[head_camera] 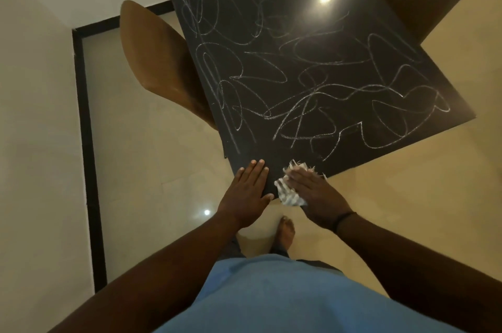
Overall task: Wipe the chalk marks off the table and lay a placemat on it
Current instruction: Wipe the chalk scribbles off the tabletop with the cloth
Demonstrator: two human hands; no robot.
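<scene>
Meanwhile, both hands flat at the table's (312, 20) near corner — left hand (248, 191) bare, right hand (312, 191) pressing a cloth (288, 194) — chalk marks (298, 104) covering the black top.

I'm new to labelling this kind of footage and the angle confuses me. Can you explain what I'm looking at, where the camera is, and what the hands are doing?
There is no machine here: a person wears one wide-angle camera on the head, and it looks forward and down. That is why you see their own arms, blue shirt and a bare foot at the bottom.

The big dark slab is the table, seen from above at its near corner. The pale scribbles all over it are chalk marks. The bright spot is a lamp's reflection. Brown chairs stand at its sides.

The left hand lies flat on the table's corner, fingers straight, holding nothing. The right hand presses a small pale cloth with frayed edges against the table, fingers stretched over it. No placemat is visible.
</scene>
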